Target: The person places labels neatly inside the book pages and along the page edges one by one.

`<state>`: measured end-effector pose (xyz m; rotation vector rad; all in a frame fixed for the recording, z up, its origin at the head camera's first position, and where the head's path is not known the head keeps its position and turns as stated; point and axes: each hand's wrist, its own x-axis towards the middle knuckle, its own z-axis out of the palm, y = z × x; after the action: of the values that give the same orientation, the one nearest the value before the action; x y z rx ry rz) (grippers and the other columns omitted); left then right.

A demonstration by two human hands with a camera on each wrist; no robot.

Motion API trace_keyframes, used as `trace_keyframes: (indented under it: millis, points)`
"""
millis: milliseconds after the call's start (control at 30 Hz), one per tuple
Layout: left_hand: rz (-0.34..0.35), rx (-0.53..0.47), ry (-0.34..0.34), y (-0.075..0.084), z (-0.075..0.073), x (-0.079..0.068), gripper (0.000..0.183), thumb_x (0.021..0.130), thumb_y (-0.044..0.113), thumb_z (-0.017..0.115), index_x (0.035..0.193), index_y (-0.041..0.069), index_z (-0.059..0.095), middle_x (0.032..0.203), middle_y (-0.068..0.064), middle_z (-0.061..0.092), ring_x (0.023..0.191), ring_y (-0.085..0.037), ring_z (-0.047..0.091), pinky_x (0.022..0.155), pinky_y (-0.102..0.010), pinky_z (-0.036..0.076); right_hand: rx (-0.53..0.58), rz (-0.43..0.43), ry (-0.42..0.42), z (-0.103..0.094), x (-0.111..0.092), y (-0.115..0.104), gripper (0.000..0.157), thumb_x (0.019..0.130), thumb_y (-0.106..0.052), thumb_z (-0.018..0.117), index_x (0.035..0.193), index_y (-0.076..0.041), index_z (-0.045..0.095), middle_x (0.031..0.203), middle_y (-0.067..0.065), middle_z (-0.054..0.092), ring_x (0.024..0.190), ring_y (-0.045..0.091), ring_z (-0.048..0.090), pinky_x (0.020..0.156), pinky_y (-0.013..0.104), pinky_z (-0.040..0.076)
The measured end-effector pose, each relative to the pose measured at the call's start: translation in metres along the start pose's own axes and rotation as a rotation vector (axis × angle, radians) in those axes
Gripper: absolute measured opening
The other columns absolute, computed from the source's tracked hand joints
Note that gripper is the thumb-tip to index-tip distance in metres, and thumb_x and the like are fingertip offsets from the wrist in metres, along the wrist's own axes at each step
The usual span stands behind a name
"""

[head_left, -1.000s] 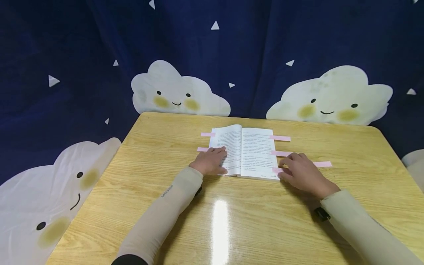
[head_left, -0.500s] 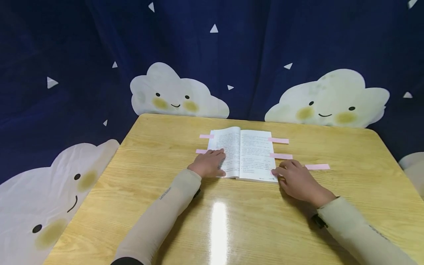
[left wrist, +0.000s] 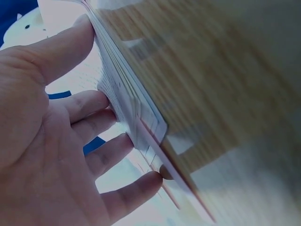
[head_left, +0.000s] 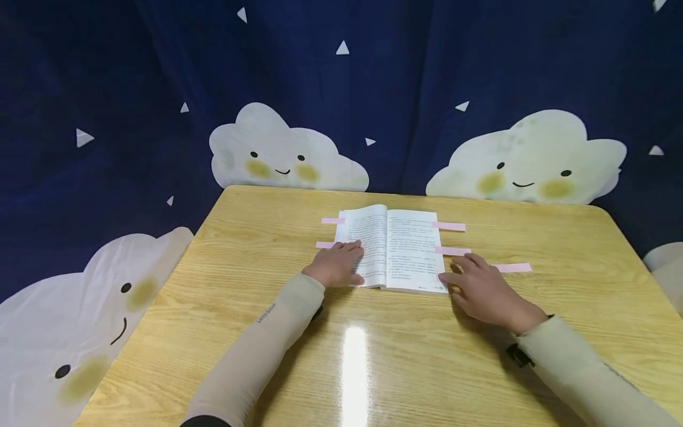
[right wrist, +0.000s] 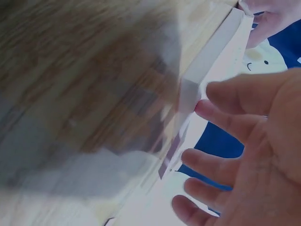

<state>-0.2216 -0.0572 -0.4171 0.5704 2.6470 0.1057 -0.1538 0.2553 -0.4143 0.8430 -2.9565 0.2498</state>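
Note:
An open book (head_left: 411,243) with printed pages lies on the wooden table, pink paper strips sticking out from both sides. My left hand (head_left: 336,264) rests on the left page with its fingers spread. In the left wrist view, the thumb (left wrist: 70,49) lies at the page's near edge. My right hand (head_left: 485,290) is at the lower right corner, its index finger touching the page edge and its other fingers loosely extended. It mostly hides the lowest right strip. Above it, a middle strip (head_left: 453,251) and an upper strip (head_left: 449,226) project rightward.
A separate pink strip (head_left: 513,268) lies on the table (head_left: 256,237) just beyond the right hand. Two strips project on the left, an upper one (head_left: 333,220) and a lower one (head_left: 324,245). Behind the table hangs a dark blue curtain (head_left: 400,71) with clouds.
My right hand has shifted slightly left and down, bringing the index finger onto the page's lower right edge and covering the lowest strip. The left hand has stayed on its page.

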Motion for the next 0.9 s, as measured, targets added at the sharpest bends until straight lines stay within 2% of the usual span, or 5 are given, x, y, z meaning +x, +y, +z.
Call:
trace_keyframes:
  millis: [233, 400, 533, 700, 900]
  points:
    - [0.004, 0.002, 0.004, 0.002, -0.002, 0.001, 0.076, 0.095, 0.046, 0.063, 0.158, 0.021, 0.030, 0.168, 0.006, 0.018, 0.153, -0.028, 0.025, 0.118, -0.053, 0.034, -0.032, 0.037, -0.043, -0.002, -0.002, -0.001, 0.041, 0.086, -0.001, 0.065, 0.123, -0.018, 0.073, 0.127, 0.023, 0.060, 0.123, 0.046, 0.050, 0.077, 0.062, 0.048]
    - [0.004, 0.005, 0.009, 0.003, 0.001, 0.002, 0.076, 0.094, 0.047, 0.064, 0.157, 0.021, 0.031, 0.168, 0.005, 0.020, 0.152, -0.028, 0.027, 0.116, -0.053, 0.035, -0.056, 0.054, -0.074, -0.004, -0.004, -0.004, 0.044, 0.087, -0.001, 0.065, 0.127, -0.019, 0.070, 0.126, 0.021, 0.060, 0.125, 0.045, 0.049, 0.078, 0.062, 0.048]
    - [-0.007, 0.019, 0.038, -0.001, 0.002, -0.002, 0.074, 0.093, 0.047, 0.065, 0.156, 0.021, 0.034, 0.167, 0.005, 0.023, 0.152, -0.027, 0.028, 0.118, -0.052, 0.033, -0.060, 0.035, -0.086, -0.005, -0.001, -0.009, 0.042, 0.087, -0.007, 0.068, 0.128, -0.017, 0.069, 0.126, 0.019, 0.060, 0.127, 0.045, 0.047, 0.080, 0.063, 0.048]
    - [0.030, 0.053, 0.083, 0.001, 0.007, -0.003, 0.074, 0.092, 0.049, 0.065, 0.155, 0.021, 0.037, 0.165, 0.004, 0.029, 0.151, -0.024, 0.028, 0.121, -0.050, 0.027, 0.020, 0.015, -0.079, -0.006, 0.001, -0.014, 0.035, 0.087, -0.013, 0.072, 0.121, -0.010, 0.070, 0.125, 0.019, 0.060, 0.127, 0.046, 0.047, 0.082, 0.069, 0.046]
    - [0.030, 0.043, 0.143, -0.004, 0.008, -0.004, 0.075, 0.091, 0.051, 0.066, 0.154, 0.020, 0.038, 0.165, 0.005, 0.029, 0.153, -0.025, 0.024, 0.121, -0.049, 0.026, 0.073, -0.087, -0.012, -0.013, 0.024, -0.026, 0.029, 0.088, -0.011, 0.071, 0.116, -0.007, 0.070, 0.125, 0.021, 0.064, 0.123, 0.045, 0.053, 0.088, 0.063, 0.049]
